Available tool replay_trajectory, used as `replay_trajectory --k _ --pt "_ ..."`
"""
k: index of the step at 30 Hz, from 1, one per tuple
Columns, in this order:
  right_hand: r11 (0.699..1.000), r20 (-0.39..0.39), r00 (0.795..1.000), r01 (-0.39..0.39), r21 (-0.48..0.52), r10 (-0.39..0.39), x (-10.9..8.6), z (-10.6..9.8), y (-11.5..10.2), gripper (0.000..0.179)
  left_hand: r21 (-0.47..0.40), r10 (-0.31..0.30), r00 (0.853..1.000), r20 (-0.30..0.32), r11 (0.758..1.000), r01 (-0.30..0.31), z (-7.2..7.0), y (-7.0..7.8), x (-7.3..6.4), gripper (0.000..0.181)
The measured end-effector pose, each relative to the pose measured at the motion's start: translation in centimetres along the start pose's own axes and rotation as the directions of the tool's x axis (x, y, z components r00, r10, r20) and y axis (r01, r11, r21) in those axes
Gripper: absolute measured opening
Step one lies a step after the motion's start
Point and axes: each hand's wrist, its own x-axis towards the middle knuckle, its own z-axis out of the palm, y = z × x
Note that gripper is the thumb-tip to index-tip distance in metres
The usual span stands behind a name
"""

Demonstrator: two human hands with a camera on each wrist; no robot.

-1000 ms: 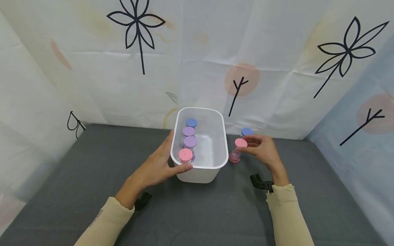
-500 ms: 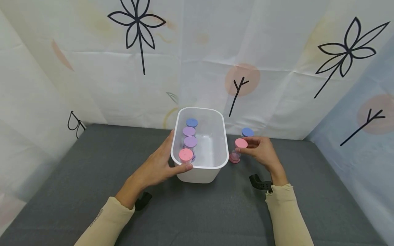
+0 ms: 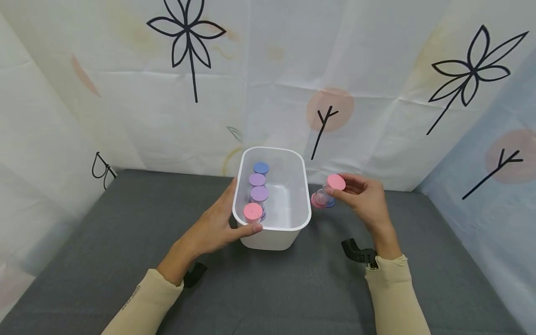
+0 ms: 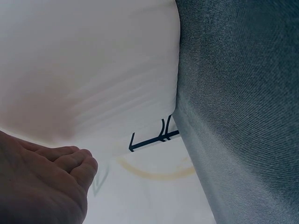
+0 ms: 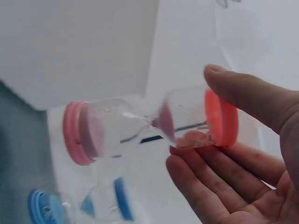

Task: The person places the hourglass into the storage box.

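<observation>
My right hand [image 3: 365,197] pinches a pink-capped hourglass [image 3: 336,182] by its upper end, just right of the white plastic bin. In the right wrist view, thumb and fingers hold the pink hourglass [image 5: 222,119], with pink sand in both bulbs. A blue-capped hourglass [image 5: 122,199] stands behind it, mostly hidden in the head view. My left hand [image 3: 213,228] holds the white plastic bin [image 3: 272,238] at its near left corner, thumb on the rim and fingers along the outer side. In the left wrist view, my left hand [image 4: 51,182] lies against the bin wall [image 4: 117,60].
Inside the bin, along its left wall, stands a row of hourglasses: a blue one [image 3: 261,168], two purple ones [image 3: 258,193] and a pink one [image 3: 253,212]. A dark grey cloth [image 3: 268,288] covers the table. Patterned white fabric [image 3: 276,111] hangs behind it.
My right hand has lifted the pink hourglass up and slightly right, tilting it, so that it now covers the blue hourglass's top. My left hand and the bin have stayed put.
</observation>
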Motion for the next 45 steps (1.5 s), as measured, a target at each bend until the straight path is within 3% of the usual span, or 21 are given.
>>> replay_trajectory --k 6,22,32,38,45 --pt "0.978 -0.096 0.991 0.110 0.179 -0.094 -0.4 0.2 -1.4 0.047 0.001 0.001 1.000 -0.003 1.000 -0.001 0.0 -0.1 0.0 0.115" --pt "0.932 -0.230 0.957 0.240 0.271 -0.179 -0.9 0.6 -3.7 0.045 -0.003 0.022 1.000 -0.009 1.000 -0.022 0.0 -0.1 0.1 0.114" --pt "0.829 -0.287 0.935 0.324 0.455 -0.208 -1.4 0.6 -5.3 0.042 -0.001 0.012 1.000 -0.007 1.000 -0.012 0.0 -0.1 0.1 0.115" --pt "0.837 -0.253 0.951 0.281 0.469 -0.177 -1.5 0.8 -5.9 0.042 -0.009 0.017 1.000 -0.003 1.000 -0.017 0.1 -0.1 0.1 0.115" --pt "0.885 -0.102 0.980 0.201 0.421 -0.174 -0.1 2.2 -5.8 0.043 -0.004 0.021 1.000 -0.005 1.000 -0.021 0.1 -0.2 0.2 0.116"
